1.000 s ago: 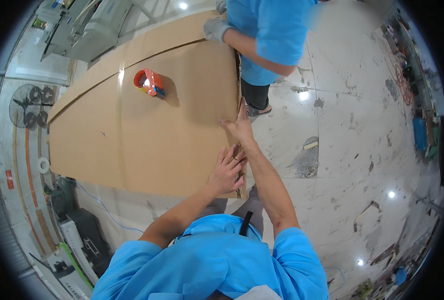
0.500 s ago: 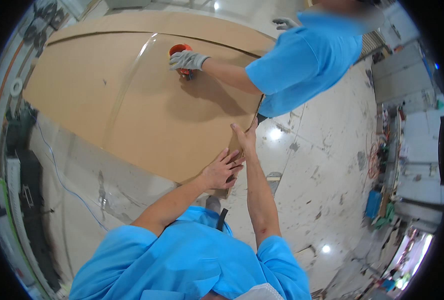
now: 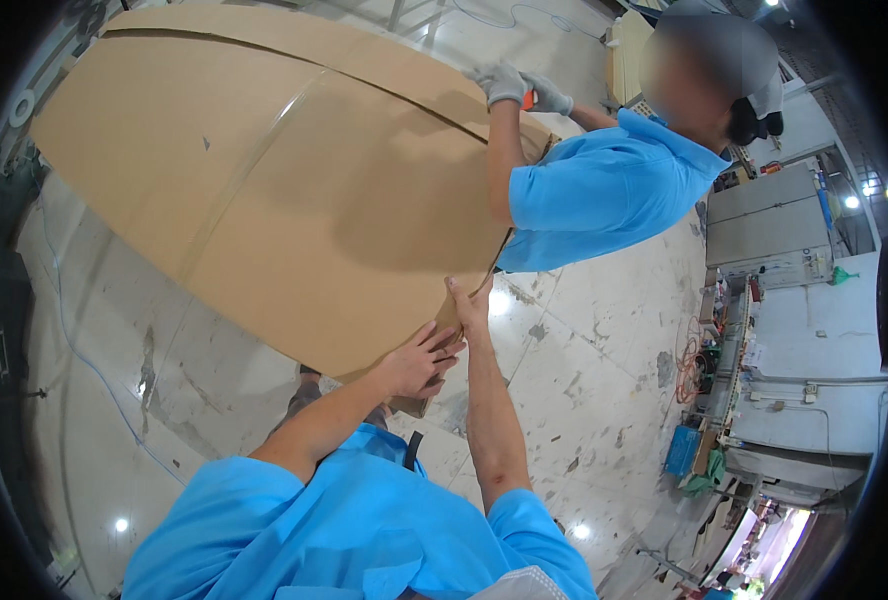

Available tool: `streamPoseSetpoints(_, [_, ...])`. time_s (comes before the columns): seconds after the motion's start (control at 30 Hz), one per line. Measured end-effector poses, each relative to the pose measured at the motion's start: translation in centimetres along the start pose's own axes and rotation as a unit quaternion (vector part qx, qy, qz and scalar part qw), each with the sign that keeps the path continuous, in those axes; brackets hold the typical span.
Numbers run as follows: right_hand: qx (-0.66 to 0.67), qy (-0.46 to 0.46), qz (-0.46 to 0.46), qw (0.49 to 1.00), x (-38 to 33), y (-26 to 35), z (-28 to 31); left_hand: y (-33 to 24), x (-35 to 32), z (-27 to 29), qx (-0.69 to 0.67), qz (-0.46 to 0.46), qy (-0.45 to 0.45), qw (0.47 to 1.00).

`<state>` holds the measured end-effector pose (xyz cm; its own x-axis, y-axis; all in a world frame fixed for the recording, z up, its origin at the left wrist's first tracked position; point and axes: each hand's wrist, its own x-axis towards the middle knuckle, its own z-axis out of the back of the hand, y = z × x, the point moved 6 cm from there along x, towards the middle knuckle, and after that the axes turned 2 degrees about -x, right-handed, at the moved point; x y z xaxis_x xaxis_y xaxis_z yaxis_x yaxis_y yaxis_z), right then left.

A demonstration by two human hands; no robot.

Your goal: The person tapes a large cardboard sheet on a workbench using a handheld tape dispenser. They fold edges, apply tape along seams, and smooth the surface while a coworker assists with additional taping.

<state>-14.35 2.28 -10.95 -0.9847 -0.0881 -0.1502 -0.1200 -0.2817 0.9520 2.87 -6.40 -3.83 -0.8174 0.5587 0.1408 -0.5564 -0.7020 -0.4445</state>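
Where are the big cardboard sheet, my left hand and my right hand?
cardboard sheet (image 3: 294, 200), head view, bare middle of its face
left hand (image 3: 419, 362), head view, back of hand
right hand (image 3: 471, 303), head view, back of hand

The co-worker's gloved hands (image 3: 519, 88) have carried the orange tape dispenser (image 3: 529, 98) to the cardboard's far edge.

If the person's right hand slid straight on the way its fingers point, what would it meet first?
The right hand points up along the cardboard edge. Going on, it would probably meet the co-worker's blue shirt first, though depth is hard to judge here.
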Motion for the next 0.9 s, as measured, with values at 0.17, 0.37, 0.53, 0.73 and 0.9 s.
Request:
streamPoseSetpoints(0.17, [-0.002, 0.016, -0.025, 1.0, 0.4, -0.7, -0.1, 0.0, 0.0, 0.0, -0.005, 0.002, 0.013, 1.0])
streamPoseSetpoints(0.37, [-0.001, 0.014, 0.001, 1.0, 0.6, -0.8, 0.0, 0.0, 0.0, 0.1, 0.001, 0.003, 0.001, 1.0])
streamPoseSetpoints(0.53, [-0.003, 0.018, -0.001, 1.0, 0.6, -1.1, -0.1, 0.0, 0.0, 0.2, -0.001, 0.0, -0.02, 1.0])
streamPoseSetpoints(0.73, [0.019, 0.017, -0.017, 1.0, 0.3, -0.9, -0.2, 0.1, -0.1, 0.0, 0.006, 0.0, -0.009, 1.0])
streamPoseSetpoints(0.9, [0.03, 0.016, -0.022, 0.999, 0.1, -0.5, -0.1, 0.0, 0.0, 0.0, 0.01, 0.0, -0.005, 1.0])
